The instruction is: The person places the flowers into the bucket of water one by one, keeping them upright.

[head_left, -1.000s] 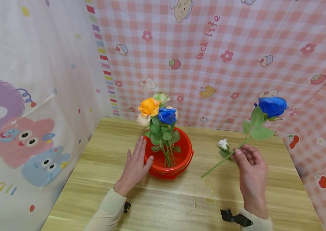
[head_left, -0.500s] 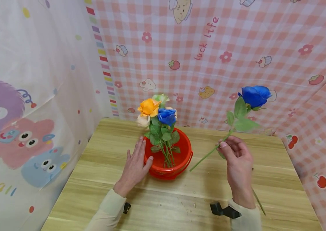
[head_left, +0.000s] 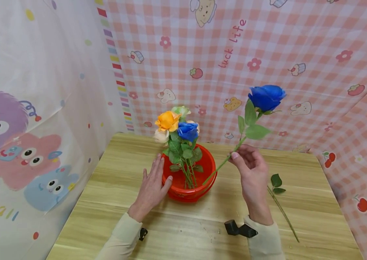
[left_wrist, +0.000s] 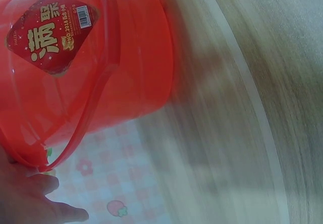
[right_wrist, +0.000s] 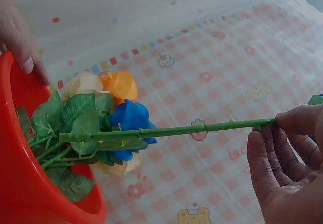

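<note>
A red bucket stands on the table, holding several artificial roses: an orange rose, a blue rose and pale ones, their stems leaning inside. My left hand rests against the bucket's left rim with its fingers straight. Between thumb and fingertips, my right hand pinches the green stem of another blue rose. That rose tilts with its bloom up and to the right. Its stem's lower tip overlaps the bucket's right rim in the head view.
A leafy stem lies on the table right of my right hand, its upper end hidden behind the hand. Small bits lie on the wooden table near its front. Pink checked cloth hangs behind; a white printed cloth hangs at left.
My right hand has moved left with the blue rose, bringing its stem tip from beside the bucket to over its rim. The stem on the table has come into view. My left hand stays.
</note>
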Motion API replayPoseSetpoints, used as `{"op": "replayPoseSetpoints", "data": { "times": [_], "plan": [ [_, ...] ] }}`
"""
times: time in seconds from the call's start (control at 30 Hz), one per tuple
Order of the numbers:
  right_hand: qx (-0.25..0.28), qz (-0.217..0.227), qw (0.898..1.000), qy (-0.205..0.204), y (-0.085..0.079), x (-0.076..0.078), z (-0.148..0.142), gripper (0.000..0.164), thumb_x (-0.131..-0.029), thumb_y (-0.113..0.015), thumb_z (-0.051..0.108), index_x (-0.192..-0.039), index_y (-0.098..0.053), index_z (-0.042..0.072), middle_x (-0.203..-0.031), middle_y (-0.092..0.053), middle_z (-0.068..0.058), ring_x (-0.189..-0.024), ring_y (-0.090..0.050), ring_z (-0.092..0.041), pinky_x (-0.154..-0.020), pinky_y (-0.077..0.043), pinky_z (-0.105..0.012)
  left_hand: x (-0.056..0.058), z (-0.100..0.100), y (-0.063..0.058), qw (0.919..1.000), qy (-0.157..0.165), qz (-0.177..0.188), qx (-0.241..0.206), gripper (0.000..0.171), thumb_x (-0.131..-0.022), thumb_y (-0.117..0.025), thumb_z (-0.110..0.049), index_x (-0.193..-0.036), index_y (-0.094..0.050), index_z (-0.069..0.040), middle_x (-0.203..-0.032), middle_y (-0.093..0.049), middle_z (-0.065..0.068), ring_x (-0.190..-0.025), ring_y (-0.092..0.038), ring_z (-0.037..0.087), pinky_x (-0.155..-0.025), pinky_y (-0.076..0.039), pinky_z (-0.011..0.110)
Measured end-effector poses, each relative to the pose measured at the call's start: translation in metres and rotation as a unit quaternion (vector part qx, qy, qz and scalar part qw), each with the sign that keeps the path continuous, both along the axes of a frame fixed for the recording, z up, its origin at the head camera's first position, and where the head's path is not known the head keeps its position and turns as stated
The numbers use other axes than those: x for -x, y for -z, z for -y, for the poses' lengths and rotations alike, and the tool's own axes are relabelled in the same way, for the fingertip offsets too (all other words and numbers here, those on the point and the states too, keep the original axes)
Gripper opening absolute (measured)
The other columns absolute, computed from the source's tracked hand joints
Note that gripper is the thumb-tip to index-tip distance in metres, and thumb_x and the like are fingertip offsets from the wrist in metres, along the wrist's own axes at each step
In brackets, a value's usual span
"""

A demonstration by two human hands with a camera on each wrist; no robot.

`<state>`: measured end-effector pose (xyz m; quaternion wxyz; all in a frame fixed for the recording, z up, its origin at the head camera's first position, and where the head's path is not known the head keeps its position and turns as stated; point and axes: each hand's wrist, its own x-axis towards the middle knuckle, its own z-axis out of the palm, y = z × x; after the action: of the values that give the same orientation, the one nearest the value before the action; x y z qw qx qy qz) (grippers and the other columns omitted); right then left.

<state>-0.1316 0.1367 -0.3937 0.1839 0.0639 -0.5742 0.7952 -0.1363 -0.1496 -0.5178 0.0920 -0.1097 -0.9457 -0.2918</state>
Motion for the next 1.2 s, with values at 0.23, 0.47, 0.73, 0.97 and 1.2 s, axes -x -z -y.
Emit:
{"op": "replayPoseSetpoints", "data": {
  "times": [0.23, 0.47, 0.73, 0.97, 1.2],
  "plan": [
    [-0.037, -0.002, 0.999, -0.014, 0.000, 0.006, 0.017, 0.021, -0.095, -0.067, -0.009, -0.115, -0.063, -0.005, -0.101, -0.069, -0.010, -0.091, -0.071, -0.019, -0.086, -0.060, -0.032, 0.000, 0.000, 0.000, 0.9999, 0.000, -0.011, -0.002, 0.073, -0.106, -0.050, -0.036, -0.163, -0.024, 0.001, -0.172, -0.017, 0.014, -0.155, -0.022, 0.038, -0.117, -0.014, 0.075],
    [-0.096, -0.006, 0.995, -0.021, 0.006, 0.010, 0.035, 0.021, -0.095, -0.067, -0.007, -0.115, -0.063, -0.009, -0.100, -0.069, -0.007, -0.092, -0.070, -0.019, -0.085, -0.059, -0.028, 0.001, -0.001, 0.000, 0.9999, -0.001, -0.014, -0.005, 0.072, -0.106, -0.050, -0.035, -0.162, -0.025, 0.002, -0.172, -0.018, 0.014, -0.155, -0.023, 0.039, -0.117, -0.014, 0.074],
    [-0.121, -0.015, 0.992, -0.027, 0.012, 0.016, 0.056, 0.022, -0.092, -0.066, -0.011, -0.114, -0.064, -0.012, -0.100, -0.069, -0.011, -0.092, -0.068, -0.011, -0.084, -0.058, -0.025, 0.001, -0.002, 0.000, 0.9999, -0.004, -0.011, -0.008, 0.071, -0.105, -0.049, -0.035, -0.162, -0.026, 0.002, -0.171, -0.019, 0.015, -0.155, -0.023, 0.038, -0.117, -0.014, 0.074],
    [-0.138, -0.010, 0.989, -0.049, 0.021, 0.021, 0.070, 0.019, -0.093, -0.069, -0.007, -0.112, -0.066, -0.009, -0.102, -0.069, -0.020, -0.090, -0.068, -0.015, -0.082, -0.056, -0.024, 0.000, -0.001, 0.000, 0.9999, -0.003, -0.009, -0.007, 0.072, -0.106, -0.049, -0.035, -0.162, -0.025, 0.002, -0.172, -0.017, 0.014, -0.156, -0.022, 0.036, -0.117, -0.014, 0.074],
    [-0.171, 0.020, 0.983, -0.063, 0.031, 0.026, 0.081, 0.021, -0.094, -0.071, -0.003, -0.114, -0.068, -0.005, -0.106, -0.071, -0.020, -0.095, -0.068, -0.021, -0.082, -0.056, -0.023, 0.000, -0.001, 0.000, 0.9999, -0.003, -0.006, -0.010, 0.072, -0.106, -0.049, -0.035, -0.163, -0.025, 0.001, -0.172, -0.016, 0.012, -0.156, -0.022, 0.036, -0.117, -0.013, 0.074]
  ]
}}
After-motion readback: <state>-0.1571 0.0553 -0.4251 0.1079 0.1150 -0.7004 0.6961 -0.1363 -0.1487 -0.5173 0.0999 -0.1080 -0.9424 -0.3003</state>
